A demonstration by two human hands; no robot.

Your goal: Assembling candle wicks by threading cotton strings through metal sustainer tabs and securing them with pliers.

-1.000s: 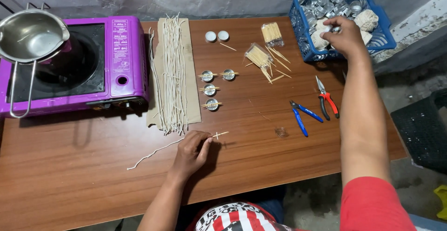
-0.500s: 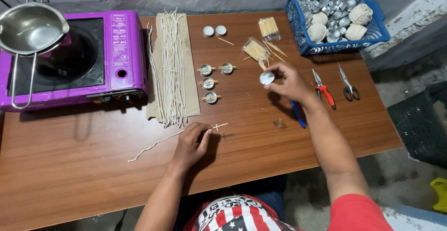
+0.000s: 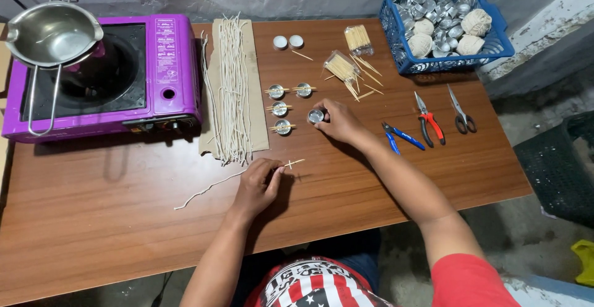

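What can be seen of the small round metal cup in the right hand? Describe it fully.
The small round metal cup is a shallow, shiny silver tin, apparently thin aluminium, open side up and empty. It sits at the fingertips of the right hand, low over or on the brown wooden table; which, I cannot tell. It lies just right of four similar cups.

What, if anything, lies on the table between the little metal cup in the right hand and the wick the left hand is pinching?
Nothing visible does. The right hand holds the small metal cup just right of the four filled cups. Only bare wooden table lies between it and the wick under the left hand.
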